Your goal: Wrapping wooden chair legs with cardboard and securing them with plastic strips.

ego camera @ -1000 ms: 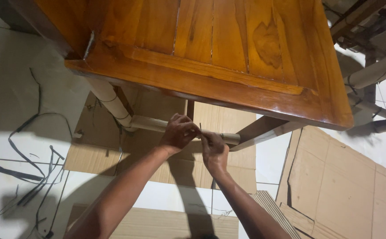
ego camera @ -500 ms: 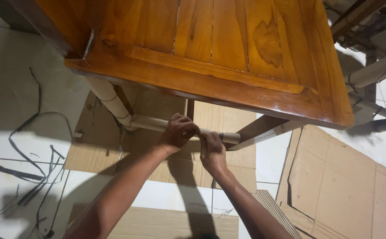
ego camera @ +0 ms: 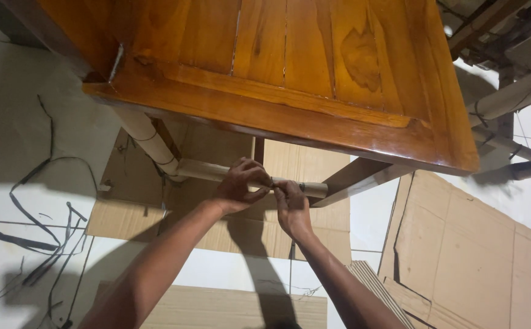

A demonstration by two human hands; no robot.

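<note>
1. Flat cardboard sheets (ego camera: 460, 244) lie on the white floor, closest to the person.
2. The left hand (ego camera: 239, 186) is wrapped around the paper-covered bar (ego camera: 207, 171) under the table.
3. The right hand (ego camera: 291, 204) pinches a thin strap on the same bar, touching the left hand.
4. Above and beyond them is the shiny wooden table (ego camera: 290, 67).
5. Black straps (ego camera: 40, 176) lie on the floor to the left.
</note>
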